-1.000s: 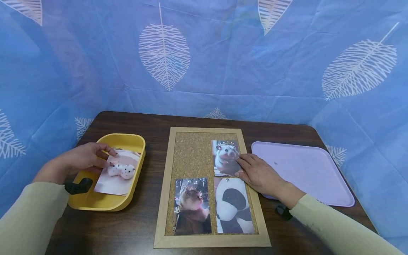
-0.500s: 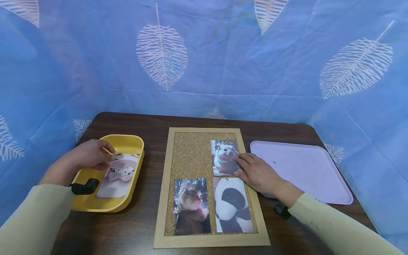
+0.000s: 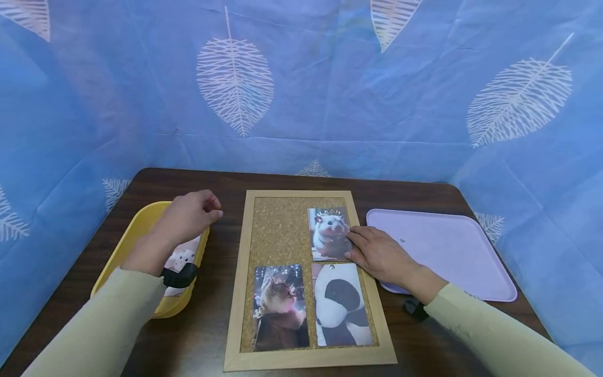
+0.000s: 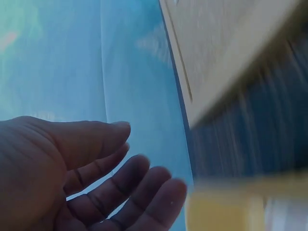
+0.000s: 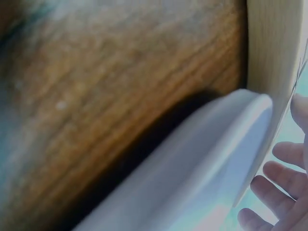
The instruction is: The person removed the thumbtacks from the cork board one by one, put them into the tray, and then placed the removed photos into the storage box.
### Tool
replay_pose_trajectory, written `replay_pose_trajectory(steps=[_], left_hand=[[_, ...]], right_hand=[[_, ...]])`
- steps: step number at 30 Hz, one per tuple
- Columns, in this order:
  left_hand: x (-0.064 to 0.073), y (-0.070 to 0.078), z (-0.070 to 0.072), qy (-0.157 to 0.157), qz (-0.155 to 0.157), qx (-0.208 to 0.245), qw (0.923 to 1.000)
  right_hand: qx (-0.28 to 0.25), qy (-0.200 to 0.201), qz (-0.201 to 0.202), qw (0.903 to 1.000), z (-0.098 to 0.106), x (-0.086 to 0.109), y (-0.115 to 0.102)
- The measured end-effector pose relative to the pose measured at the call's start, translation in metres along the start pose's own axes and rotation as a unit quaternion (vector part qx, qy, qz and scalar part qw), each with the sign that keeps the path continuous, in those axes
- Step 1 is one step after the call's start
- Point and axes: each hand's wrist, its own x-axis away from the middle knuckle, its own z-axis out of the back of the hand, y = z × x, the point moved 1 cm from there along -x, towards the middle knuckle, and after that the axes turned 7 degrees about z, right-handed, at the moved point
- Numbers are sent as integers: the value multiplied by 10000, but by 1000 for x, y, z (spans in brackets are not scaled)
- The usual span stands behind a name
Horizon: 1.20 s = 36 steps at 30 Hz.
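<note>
A wood-framed cork board point(image 3: 278, 230) lies at the middle of the table. My right hand point(image 3: 383, 256) rests with its fingertips on the right edge of a photo of a white hamster with a crown point(image 3: 325, 235), on the board's upper right. Below it lie a photo of a black-and-white plush point(image 3: 336, 301) and a photo of a brown animal point(image 3: 280, 309). My left hand point(image 3: 188, 217) hovers over the yellow bin's point(image 3: 134, 230) right rim, fingers loosely bent. The left wrist view shows nothing between its thumb and fingers. Its arm partly covers a photo point(image 3: 181, 256) inside the bin.
A lilac tray point(image 3: 443, 246) stands right of the board, with a small shiny piece point(image 3: 402, 241) on it. The dark wooden table point(image 3: 202, 324) ends at a blue leaf-print cloth point(image 3: 348, 94) behind.
My left hand has let go of the photo in the bin, then lifted and moved right toward the board. The right hand stays at the hamster photo.
</note>
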Motion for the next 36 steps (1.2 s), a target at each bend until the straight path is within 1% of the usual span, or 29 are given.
replay_pose_trajectory(steps=[2, 5, 8, 10, 14, 16, 18, 19, 21, 25, 29, 32, 36], left_hand=[[-3, 18, -11, 181, -240, -140, 9995], [-9, 44, -29, 394, -677, -380, 9962], [-14, 66, -48, 531, -1150, -684, 9896], [-15, 79, -61, 561, -1422, -837, 9847], [-19, 95, -84, 620, -1989, -1101, 9719], [-22, 100, -94, 619, -2281, -1329, 9625], [-27, 104, -103, 590, -2523, -1560, 9532], [-28, 106, -106, 554, -2609, -1638, 9498], [-32, 111, -113, 457, -2702, -1820, 9443], [-36, 117, -122, 189, -2723, -2108, 9386], [-40, 121, -132, -279, -2690, -2424, 9317], [-42, 122, -138, -587, -2645, -2571, 9276], [-43, 124, -143, -728, -2560, -2803, 9223]], right_hand=[[-11, 15, -42, 10000, 0, 0, 1], [-15, 18, -103, 9999, 1, 1, 2], [-11, 12, -147, 9999, 0, 2, 2], [0, 12, -168, 9999, 0, 3, 3], [-5, -8, -222, 9998, 1, 3, 3], [-20, -19, -246, 9997, 1, 3, 3], [-27, -18, -266, 9996, 0, 3, 4], [-34, -23, -280, 9996, 0, 3, 4], [-42, -31, -306, 9995, 0, 3, 4], [-24, -76, -331, 9994, -1, 3, 3], [-20, -100, -365, 9993, 0, 2, 2], [-37, -82, -379, 9992, 0, 3, 2], [-20, -25, -341, 9994, -1, 4, 3]])
